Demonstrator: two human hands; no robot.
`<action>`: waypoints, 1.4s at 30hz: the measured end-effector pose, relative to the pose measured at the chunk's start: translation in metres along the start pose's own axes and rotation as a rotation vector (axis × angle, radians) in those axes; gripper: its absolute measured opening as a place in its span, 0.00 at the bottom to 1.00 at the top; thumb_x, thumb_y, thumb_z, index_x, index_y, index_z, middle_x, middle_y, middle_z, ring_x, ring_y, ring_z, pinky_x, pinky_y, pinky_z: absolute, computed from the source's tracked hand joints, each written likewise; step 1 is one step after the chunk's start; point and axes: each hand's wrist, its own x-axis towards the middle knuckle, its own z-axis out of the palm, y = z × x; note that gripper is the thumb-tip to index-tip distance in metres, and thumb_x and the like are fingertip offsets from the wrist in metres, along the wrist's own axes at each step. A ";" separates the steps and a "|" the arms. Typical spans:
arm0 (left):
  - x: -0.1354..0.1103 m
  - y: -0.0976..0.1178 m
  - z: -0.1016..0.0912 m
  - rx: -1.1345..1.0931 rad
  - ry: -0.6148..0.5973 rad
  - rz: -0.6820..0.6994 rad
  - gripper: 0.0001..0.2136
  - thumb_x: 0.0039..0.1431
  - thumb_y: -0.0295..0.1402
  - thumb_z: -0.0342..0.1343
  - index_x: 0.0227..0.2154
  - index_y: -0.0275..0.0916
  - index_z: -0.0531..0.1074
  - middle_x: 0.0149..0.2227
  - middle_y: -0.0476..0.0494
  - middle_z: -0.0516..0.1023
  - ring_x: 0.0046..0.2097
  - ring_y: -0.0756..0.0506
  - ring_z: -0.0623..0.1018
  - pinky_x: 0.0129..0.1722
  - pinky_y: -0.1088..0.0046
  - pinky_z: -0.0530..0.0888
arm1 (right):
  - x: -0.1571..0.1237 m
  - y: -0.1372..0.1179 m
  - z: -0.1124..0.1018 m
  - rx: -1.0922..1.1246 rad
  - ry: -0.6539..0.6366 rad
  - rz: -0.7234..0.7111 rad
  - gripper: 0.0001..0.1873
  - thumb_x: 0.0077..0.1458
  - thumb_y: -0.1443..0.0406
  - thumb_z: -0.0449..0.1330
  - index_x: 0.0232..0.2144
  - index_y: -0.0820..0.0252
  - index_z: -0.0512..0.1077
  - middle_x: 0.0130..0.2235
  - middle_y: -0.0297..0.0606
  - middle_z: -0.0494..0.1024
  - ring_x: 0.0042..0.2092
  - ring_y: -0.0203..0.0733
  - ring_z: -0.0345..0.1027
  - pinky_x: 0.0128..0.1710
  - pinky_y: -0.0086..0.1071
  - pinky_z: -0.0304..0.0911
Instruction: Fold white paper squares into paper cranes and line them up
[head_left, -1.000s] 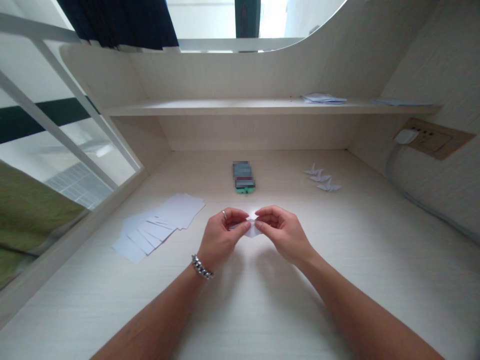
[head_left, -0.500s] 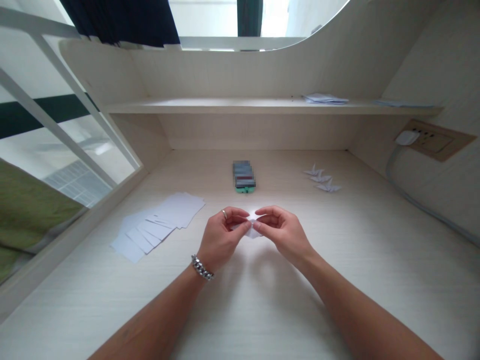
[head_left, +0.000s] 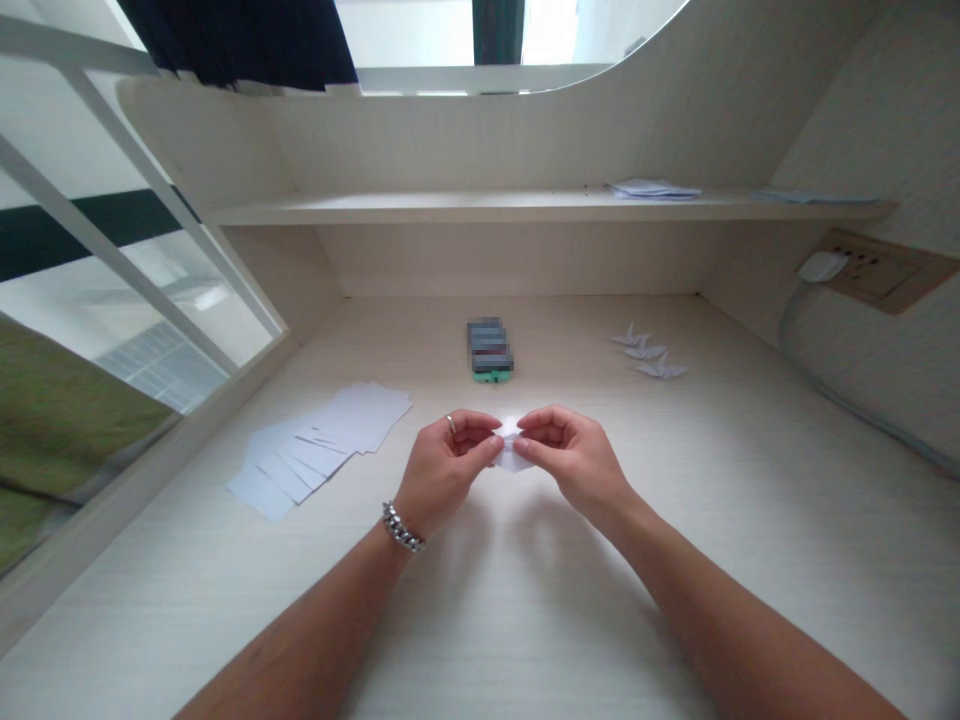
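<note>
A small white folded paper piece is held just above the pale wooden desk, in the middle of the view. My left hand, with a ring and a metal bracelet, pinches its left side between thumb and fingers. On the other side my right hand pinches the paper too. The fingertips of both hands almost meet over the paper, and most of it is hidden by them.
Several white paper sheets lie fanned out to the left. A phone lies further back at centre. Three folded paper figures sit at back right. A shelf holds more paper. A wall socket with plug is right.
Both hands stay pinched on the paper and have shifted very slightly away from me; the fingers have worked the fold a little.
</note>
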 end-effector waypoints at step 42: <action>0.002 -0.002 0.000 0.025 0.030 -0.021 0.09 0.44 0.28 0.65 0.30 0.34 0.73 0.28 0.47 0.78 0.31 0.49 0.78 0.32 0.74 0.74 | 0.002 -0.001 -0.002 -0.010 -0.032 0.073 0.15 0.43 0.62 0.68 0.34 0.62 0.73 0.27 0.37 0.79 0.31 0.41 0.74 0.33 0.37 0.72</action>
